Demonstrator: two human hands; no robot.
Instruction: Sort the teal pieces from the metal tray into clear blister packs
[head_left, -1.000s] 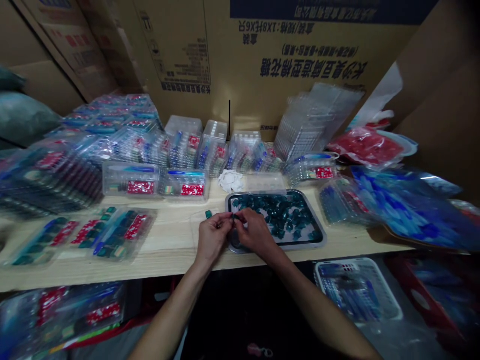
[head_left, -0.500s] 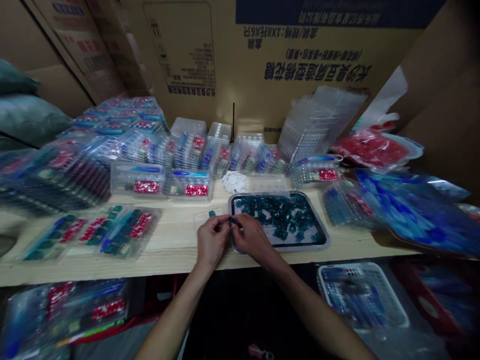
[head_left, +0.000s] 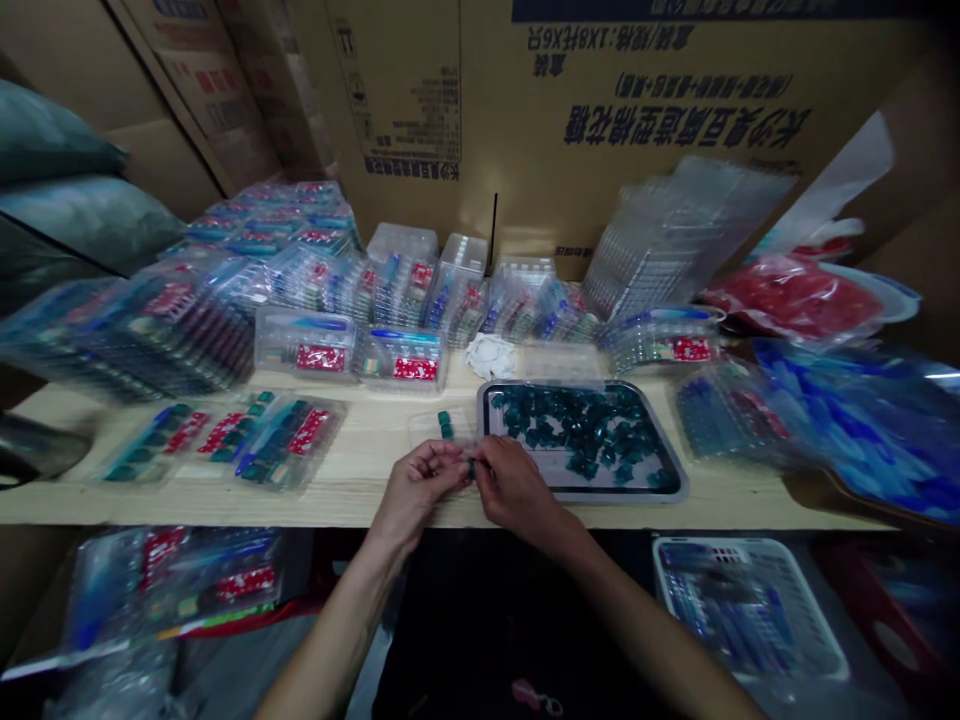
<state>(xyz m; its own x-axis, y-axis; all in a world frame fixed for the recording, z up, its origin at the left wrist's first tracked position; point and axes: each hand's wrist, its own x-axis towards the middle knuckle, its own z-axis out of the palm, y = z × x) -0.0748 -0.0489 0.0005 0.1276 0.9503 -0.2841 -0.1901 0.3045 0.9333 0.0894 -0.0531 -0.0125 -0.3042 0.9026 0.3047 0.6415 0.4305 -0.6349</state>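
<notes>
My left hand (head_left: 420, 488) and my right hand (head_left: 519, 490) meet at the fingertips over the table, near its front edge. Pinched between them is a small dark green piece (head_left: 472, 468), mostly covered by fingers. Just behind my left hand lies a clear plastic tray (head_left: 421, 430), partly hidden, with small green pieces (head_left: 445, 424) in a row in it. Beside my right hand is a rimmed tray (head_left: 679, 480) scattered with many loose dark green pieces (head_left: 592, 432), which look wrapped or faceted.
Filled clear packs (head_left: 292, 440) with red spotted packets and blue sticks lie at left. Stacked packs (head_left: 172, 320) and empty clear trays (head_left: 675, 230) line the back before a large carton (head_left: 465, 110). Blue items (head_left: 862, 420) heap at right; a white basket (head_left: 821, 610) sits below the table.
The view has shifted, moving the scene rightward. My hands have drawn back slightly from the clear tray towards the table edge. More of its green row now shows.
</notes>
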